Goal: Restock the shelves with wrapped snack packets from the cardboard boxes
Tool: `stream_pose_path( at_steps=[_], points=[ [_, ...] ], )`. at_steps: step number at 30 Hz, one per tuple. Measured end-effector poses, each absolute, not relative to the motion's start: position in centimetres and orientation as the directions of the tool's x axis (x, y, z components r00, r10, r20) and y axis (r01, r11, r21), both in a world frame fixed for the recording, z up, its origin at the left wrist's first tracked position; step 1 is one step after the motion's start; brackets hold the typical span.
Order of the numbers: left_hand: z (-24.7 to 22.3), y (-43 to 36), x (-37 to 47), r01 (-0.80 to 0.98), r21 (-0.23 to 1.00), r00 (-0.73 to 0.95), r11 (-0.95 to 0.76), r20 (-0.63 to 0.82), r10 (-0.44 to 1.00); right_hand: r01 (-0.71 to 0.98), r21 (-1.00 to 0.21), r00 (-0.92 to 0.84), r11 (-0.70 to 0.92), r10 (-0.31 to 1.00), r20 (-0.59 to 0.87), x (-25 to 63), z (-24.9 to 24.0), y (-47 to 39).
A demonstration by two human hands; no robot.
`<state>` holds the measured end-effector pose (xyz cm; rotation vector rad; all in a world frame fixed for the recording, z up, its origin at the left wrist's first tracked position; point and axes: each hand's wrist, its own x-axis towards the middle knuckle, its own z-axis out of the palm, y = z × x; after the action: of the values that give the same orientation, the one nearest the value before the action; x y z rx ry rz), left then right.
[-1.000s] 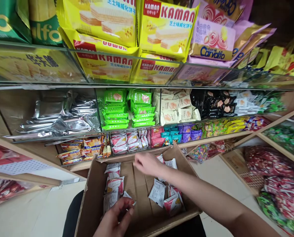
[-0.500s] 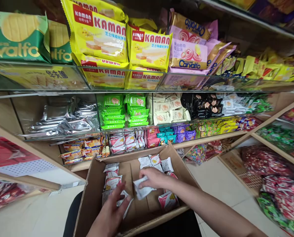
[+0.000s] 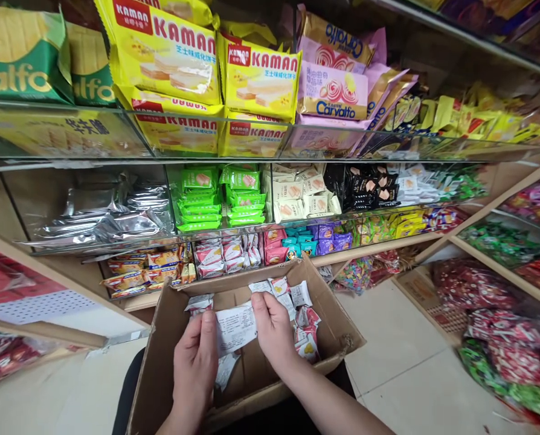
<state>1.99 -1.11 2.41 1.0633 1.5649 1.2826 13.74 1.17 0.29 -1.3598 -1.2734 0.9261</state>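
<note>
Between both hands, above the box, a small white snack packet point(image 3: 234, 328) is held with its printed back facing me. My left hand point(image 3: 195, 362) pinches its left end between thumb and curled fingers. At the other end my right hand point(image 3: 274, 332) grips it the same way. Below lies the open cardboard box point(image 3: 150, 362), resting on my lap. Inside it, several red-and-white packets point(image 3: 307, 344) line the right side, and a few more lie along the left, partly hidden by my left hand.
A glass-fronted shelf ahead holds yellow wafer packs point(image 3: 186, 57), silver packets point(image 3: 98, 205), green packets point(image 3: 200, 196) and cream packets point(image 3: 292, 199). Just behind the box is a bin of matching red-and-white packets point(image 3: 222, 257). Bagged sweets point(image 3: 482, 290) sit on the floor at right.
My right hand has lifted the packet from the box, and my left hand, formerly open with fingers spread, has closed on its other end. The view has shifted slightly.
</note>
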Motion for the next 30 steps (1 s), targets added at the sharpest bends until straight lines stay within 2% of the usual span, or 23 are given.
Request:
stream_pose_path(
  at_steps=[3,6,8,13,16,18,20,22,24,26,28,30],
  points=[
    [2.1,-1.4,1.6,0.245,0.97,-0.336,0.007,0.078,0.939,0.466,-0.869,0.132,0.166,0.958,0.254,14.0,0.5,0.9],
    [2.1,-1.7,1.4,0.289,0.957,-0.355,-0.036,0.141,0.924,0.584,-0.773,0.064,0.25,0.935,0.35,14.0,0.6,0.5],
    [2.2,-1.8,1.3,0.225,0.974,-0.374,-0.004,0.09,0.923,0.567,-0.777,0.058,0.272,0.928,0.367,14.0,0.8,0.2],
    [2.3,-2.1,1.6,-0.086,0.99,-0.324,0.114,-0.136,0.936,0.451,-0.85,0.094,0.271,0.933,0.347,14.1,1.7,-0.7],
    [1.9,-2.2,1.8,-0.131,0.986,-0.3,0.101,-0.136,0.944,0.45,-0.83,0.063,0.33,0.915,0.398,14.5,1.9,-1.0],
    [1.7,-2.1,1.8,-0.098,0.99,-0.299,0.097,-0.122,0.946,0.485,-0.778,0.041,0.399,0.879,0.476,15.1,2.0,-1.0],
    [1.8,-2.0,1.9,-0.087,0.984,-0.298,0.154,-0.173,0.939,0.566,-0.645,-0.044,0.513,0.8,0.598,15.8,2.2,-0.7],
    [2.5,-2.0,1.9,-0.198,0.935,-0.265,0.294,-0.34,0.902,0.637,-0.416,-0.229,0.65,0.674,0.703,16.5,2.3,-0.3],
    [3.6,-2.2,2.1,-0.376,0.793,-0.117,0.479,-0.553,0.825,0.618,-0.178,-0.411,0.765,0.508,0.757,17.2,2.5,0.1],
    [4.5,-2.5,2.2,-0.46,0.656,0.048,0.599,-0.655,0.754,0.533,-0.039,-0.502,0.845,0.353,0.789,17.5,2.5,0.2],
    [5.0,-2.7,2.2,-0.475,0.664,0.079,0.577,-0.621,0.78,0.46,-0.052,-0.501,0.887,0.307,0.809,17.7,2.3,0.0],
    [4.7,-2.6,2.0,-0.471,0.766,-0.003,0.438,-0.498,0.867,0.426,-0.245,-0.416,0.871,0.429,0.802,17.7,1.9,-0.3]
  ],
)
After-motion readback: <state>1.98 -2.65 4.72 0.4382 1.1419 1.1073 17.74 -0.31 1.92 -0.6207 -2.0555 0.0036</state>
